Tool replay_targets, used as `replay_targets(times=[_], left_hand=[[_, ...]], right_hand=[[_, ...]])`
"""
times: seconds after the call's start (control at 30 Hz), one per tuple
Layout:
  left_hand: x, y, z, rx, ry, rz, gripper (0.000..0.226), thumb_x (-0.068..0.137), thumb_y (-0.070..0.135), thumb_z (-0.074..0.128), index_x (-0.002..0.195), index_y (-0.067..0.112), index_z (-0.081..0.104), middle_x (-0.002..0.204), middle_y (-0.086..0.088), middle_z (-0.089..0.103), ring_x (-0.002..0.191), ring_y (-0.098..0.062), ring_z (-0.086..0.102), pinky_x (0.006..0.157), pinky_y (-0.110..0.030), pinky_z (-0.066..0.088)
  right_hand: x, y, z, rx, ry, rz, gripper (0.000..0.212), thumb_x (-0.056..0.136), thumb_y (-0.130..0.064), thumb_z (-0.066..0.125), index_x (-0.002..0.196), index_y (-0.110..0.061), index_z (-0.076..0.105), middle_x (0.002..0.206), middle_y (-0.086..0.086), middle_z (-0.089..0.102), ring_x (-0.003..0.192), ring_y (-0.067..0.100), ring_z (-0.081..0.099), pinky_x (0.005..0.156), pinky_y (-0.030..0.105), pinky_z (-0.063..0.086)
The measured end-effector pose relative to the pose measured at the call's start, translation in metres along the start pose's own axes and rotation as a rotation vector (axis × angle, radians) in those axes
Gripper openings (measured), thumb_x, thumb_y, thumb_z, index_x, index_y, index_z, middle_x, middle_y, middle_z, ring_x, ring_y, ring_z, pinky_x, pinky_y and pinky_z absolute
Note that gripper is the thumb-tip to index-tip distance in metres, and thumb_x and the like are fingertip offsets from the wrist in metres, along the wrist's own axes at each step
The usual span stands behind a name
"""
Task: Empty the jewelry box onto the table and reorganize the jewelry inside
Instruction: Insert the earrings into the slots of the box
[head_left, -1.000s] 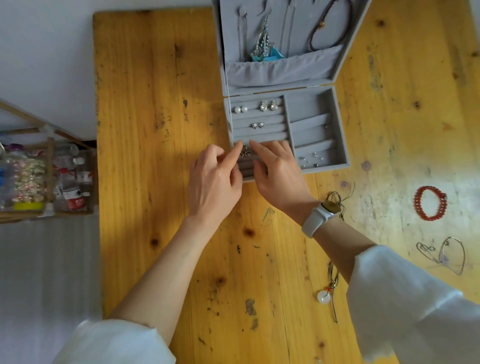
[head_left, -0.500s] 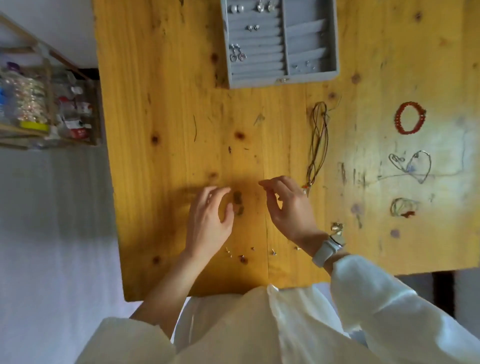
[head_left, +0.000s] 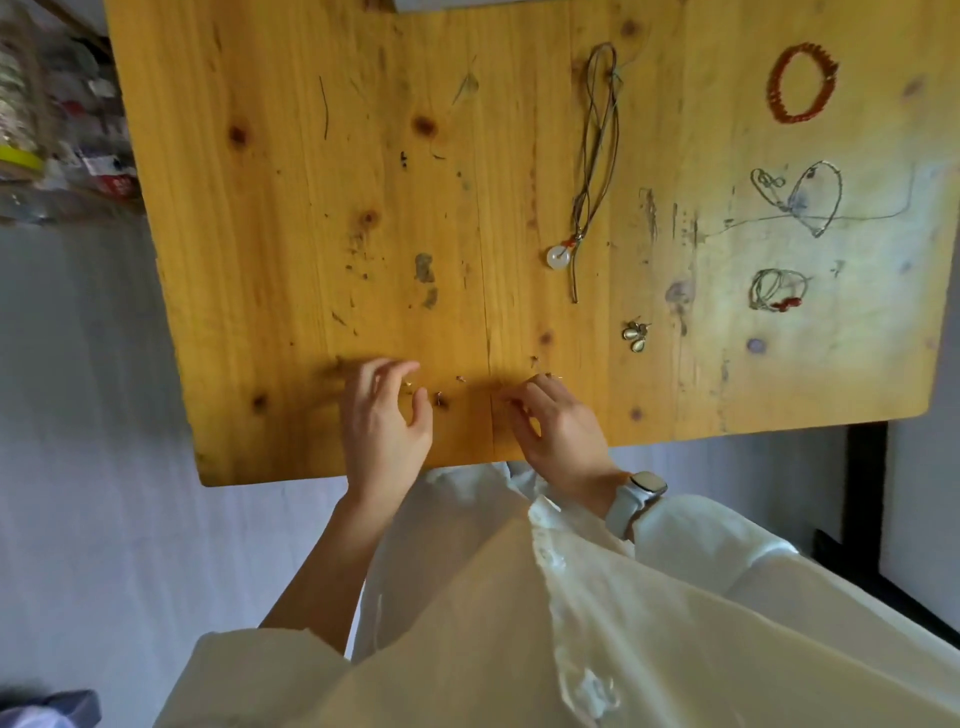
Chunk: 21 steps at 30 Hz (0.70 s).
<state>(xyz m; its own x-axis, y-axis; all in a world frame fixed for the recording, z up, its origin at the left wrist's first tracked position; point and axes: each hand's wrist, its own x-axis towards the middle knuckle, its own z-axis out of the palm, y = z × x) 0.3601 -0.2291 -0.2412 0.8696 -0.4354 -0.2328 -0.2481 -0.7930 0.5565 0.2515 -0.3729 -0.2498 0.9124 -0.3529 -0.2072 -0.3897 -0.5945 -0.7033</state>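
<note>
Both hands hover over tiny earrings scattered near the front edge of a wooden table (head_left: 260, 260).

Left hand (head_left: 384, 415) has its fingers loosely curled and spread, gripping nothing that can be seen; right hand (head_left: 556, 426), with a pale watch (head_left: 636, 499) on its wrist, has its fingertips bunched at a small stud, though whether it pinches the stud is unclear. Small earrings (head_left: 441, 397) lie between the hands. Farther back lie a cord necklace with a white ring pendant (head_left: 559, 256), a red bead bracelet (head_left: 802, 83), thin chains (head_left: 800, 202) and teardrop earrings (head_left: 636, 335). Only a grey sliver of the jewelry box (head_left: 441, 4) shows at the top edge.
</note>
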Motion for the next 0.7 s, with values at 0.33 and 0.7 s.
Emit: replay_targets(times=[0.33,0.7], left_hand=[[0.022,0.047,0.038,0.115,-0.091,0.215,0.036,0.080,0.028,0.043,0.104,0.012,0.065,0.113,-0.006,0.058,0.102,-0.023,0.046,0.083,-0.042,0.042],[0.042,0.080,0.050,-0.081,-0.210,0.237,0.022,0.082,0.013,0.058,0.102,0.007,0.066,0.108,-0.008,0.058,0.100,-0.025,0.056,0.085,-0.030,0.044]], right_hand=[[0.004,0.050,-0.048,-0.012,0.397,0.426,0.025,0.086,-0.006,0.054,0.110,0.000,0.055,0.099,0.017,0.055,0.088,0.031,0.054,0.072,0.031,0.042],[0.019,0.065,-0.052,-0.033,0.420,0.468,0.012,0.084,-0.008,0.056,0.087,-0.003,0.066,0.094,0.015,0.060,0.090,0.034,0.054,0.061,0.040,0.048]])
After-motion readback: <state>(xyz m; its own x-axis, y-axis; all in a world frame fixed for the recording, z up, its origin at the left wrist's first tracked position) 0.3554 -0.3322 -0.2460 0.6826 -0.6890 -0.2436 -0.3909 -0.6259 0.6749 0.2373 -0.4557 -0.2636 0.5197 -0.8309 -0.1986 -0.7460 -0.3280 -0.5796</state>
